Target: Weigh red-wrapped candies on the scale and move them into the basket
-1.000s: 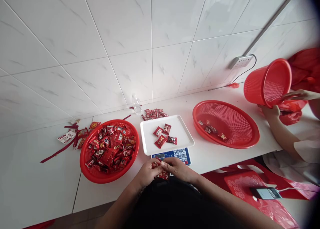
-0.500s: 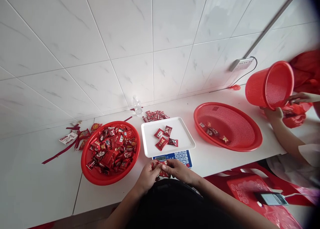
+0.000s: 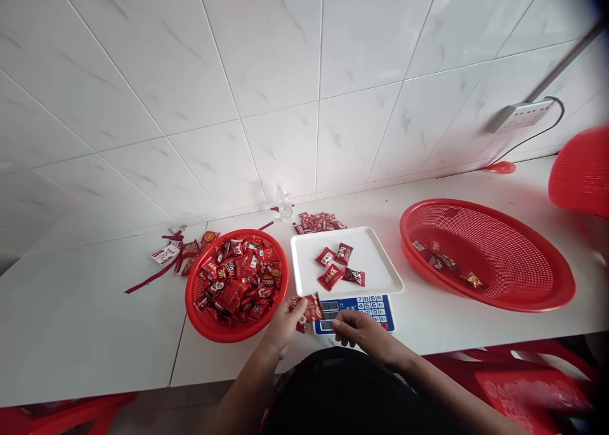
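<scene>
Four Small Red Packets (image 3: 330, 276) on a White Tray (image 3: 375, 257), More in the Left Hand (image 3: 281, 326)

The left hand is closed, with its thumb pressing down on the held packets (image 3: 313, 309). They are red too, and they are up in front of the tray, by the left edge of the blue and white scale (image 3: 366, 303). I cannot tell how many there are. The right hand (image 3: 358, 330) is over the front edge of the scale, apart from the left one. Its fingers are curled in near the thumb, and I cannot tell if they pinch anything.

The tray sits on top of the scale, close to the front edge of the counter (image 3: 114, 340). To its left is a round red basket (image 3: 189, 295) with lots of packets in it. To its right is a wide red basket (image 3: 518, 245) with just a few packets lying near its left side.

A little heap of packets (image 3: 320, 222) is behind the tray. A clear bottle (image 3: 284, 205) stands near the counter's back edge, by the wall. Further left, a white card (image 3: 165, 255) lies by a dark red ribbon (image 3: 152, 278).
</scene>
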`<state>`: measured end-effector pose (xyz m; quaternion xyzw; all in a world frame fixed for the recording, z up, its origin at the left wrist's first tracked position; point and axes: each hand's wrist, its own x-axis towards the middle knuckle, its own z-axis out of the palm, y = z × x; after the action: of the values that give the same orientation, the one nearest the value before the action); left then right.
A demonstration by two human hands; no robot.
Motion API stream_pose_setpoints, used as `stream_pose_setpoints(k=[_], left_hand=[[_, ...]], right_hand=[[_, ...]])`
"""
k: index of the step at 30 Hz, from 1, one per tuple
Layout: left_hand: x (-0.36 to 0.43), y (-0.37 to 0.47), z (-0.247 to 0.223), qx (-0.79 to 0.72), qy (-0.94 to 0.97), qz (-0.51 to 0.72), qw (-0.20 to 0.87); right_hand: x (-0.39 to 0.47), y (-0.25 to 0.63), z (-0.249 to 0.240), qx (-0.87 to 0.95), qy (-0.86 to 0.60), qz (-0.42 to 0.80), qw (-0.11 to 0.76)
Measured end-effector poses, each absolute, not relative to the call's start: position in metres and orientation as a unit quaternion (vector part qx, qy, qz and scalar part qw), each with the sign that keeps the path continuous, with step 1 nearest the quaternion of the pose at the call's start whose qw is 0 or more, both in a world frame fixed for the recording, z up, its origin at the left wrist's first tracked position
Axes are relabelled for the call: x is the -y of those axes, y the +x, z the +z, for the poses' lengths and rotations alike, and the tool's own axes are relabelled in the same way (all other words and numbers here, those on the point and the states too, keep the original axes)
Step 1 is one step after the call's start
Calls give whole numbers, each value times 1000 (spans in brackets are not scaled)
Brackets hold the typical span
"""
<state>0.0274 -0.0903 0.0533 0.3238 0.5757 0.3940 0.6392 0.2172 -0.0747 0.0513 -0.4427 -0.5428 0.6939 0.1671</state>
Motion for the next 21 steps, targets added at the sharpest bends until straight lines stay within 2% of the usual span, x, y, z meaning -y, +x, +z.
stream_pose_setpoints(k=[4, 7, 9, 12, 17, 21], left_hand=[[77, -15, 54, -644, 422, 390, 506], [72, -48, 48, -693, 534, 320, 364], [69, -64, 42, -718, 575, 246, 307], [63, -79, 29, -733, 615, 165, 240], [36, -90, 9, -769, 609, 126, 149], [16, -94, 1, -788, 586, 131, 139]], right_hand=[[73, 224, 44, 547, -458, 683, 153], [73, 227, 44, 549, -466, 679, 145], [73, 227, 48, 554, -464, 676, 142], [74, 226, 53, 566, -461, 670, 136], [74, 223, 53, 575, -456, 667, 127], [75, 223, 52, 581, -455, 664, 123]])
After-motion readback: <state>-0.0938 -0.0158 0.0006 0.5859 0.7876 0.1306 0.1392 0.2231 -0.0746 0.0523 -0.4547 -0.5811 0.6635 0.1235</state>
